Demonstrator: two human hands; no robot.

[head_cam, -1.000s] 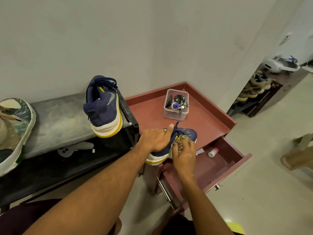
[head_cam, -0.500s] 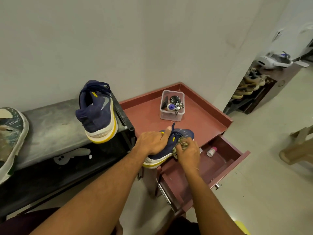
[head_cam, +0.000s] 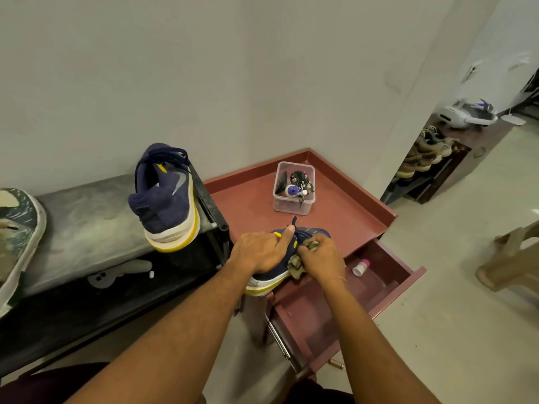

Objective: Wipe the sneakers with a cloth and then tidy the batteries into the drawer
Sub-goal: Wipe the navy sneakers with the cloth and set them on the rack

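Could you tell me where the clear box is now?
In the head view, centre-right: the box sits at the back of the red cabinet top, beyond the nearer sneaker.

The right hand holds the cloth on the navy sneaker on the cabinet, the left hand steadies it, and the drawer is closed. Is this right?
No. The head view shows the drawer pulled open. The right hand does hold the cloth on that sneaker, and the left hand steadies it.
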